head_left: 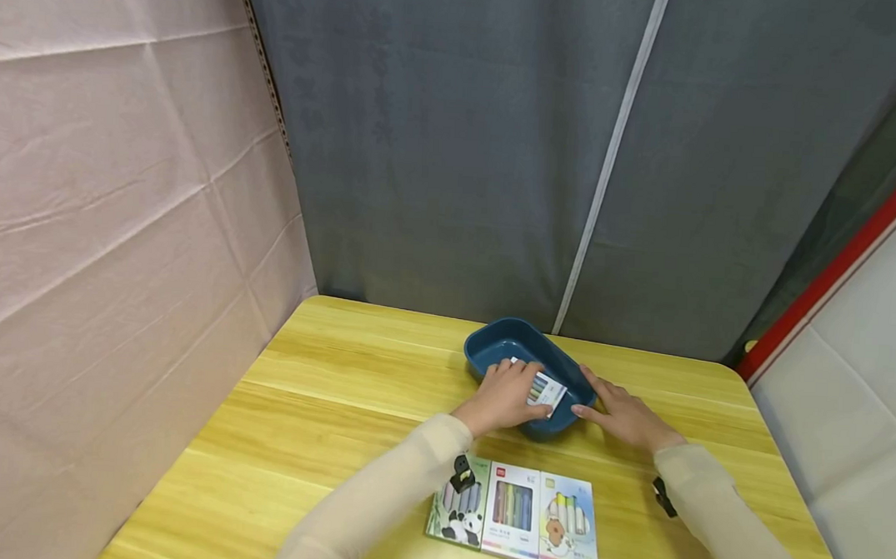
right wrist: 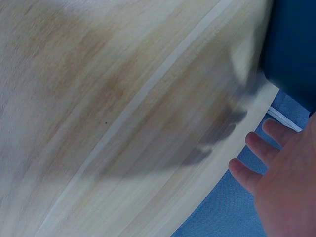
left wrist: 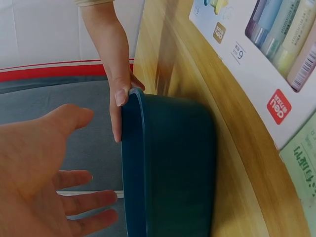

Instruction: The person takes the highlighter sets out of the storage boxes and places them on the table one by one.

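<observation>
A dark blue plastic basin (head_left: 506, 328) stands toward the back of the wooden table. Inside it lies a small white pen box (head_left: 554, 394) with a window. My left hand (head_left: 501, 396) reaches over the basin beside this box. In the left wrist view the left hand (left wrist: 44, 168) has spread fingers, with nothing visible between them. At the basin's right end, my right hand (head_left: 626, 414) has its thumb over the rim and a finger along the outside. Its other fingers (right wrist: 264, 148) extend loosely, apart from the basin, in the right wrist view.
Three flat pen boxes lie side by side nearer me: a green panda box (head_left: 456, 513), a white windowed box (head_left: 511, 512) and a pale blue box (head_left: 570, 527). A grey curtain (head_left: 453, 163) hangs behind the table (head_left: 339, 375); pink cloth (head_left: 158, 217) covers the left side.
</observation>
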Demonstrator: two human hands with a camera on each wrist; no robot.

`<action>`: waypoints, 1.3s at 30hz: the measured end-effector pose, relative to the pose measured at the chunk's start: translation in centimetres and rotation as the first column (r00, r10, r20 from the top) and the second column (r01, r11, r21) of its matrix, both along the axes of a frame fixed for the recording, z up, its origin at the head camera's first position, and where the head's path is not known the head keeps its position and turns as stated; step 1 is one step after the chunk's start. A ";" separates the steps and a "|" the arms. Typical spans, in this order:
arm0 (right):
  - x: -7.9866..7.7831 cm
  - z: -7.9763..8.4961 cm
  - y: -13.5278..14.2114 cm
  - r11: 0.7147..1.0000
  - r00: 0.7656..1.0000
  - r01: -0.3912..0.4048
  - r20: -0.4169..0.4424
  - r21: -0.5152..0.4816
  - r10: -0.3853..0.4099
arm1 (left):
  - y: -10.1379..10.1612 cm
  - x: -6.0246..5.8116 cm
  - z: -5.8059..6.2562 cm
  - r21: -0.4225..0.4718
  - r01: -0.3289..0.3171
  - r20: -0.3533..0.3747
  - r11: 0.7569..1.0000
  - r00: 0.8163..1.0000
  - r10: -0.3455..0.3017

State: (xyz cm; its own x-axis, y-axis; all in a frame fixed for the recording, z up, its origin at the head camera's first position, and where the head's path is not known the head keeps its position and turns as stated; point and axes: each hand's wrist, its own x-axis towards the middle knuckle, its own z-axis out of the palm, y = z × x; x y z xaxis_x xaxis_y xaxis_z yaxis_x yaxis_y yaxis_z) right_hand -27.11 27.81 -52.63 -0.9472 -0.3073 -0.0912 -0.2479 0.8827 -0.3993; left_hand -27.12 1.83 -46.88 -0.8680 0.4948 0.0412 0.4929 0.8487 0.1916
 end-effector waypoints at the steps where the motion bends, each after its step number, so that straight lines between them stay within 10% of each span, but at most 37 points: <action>1: 0.0 0.0 0.0 1.000 1.000 0.001 0.000 -0.001 -0.001 | 0.1 -0.1 0.0 -0.002 -0.002 0.000 1.000 1.000 0.002; 39: -0.3 -0.4 0.2 1.000 1.000 0.016 0.023 -0.007 -0.016 | 2.1 -2.6 -0.6 -0.087 -0.106 0.067 0.990 0.991 0.112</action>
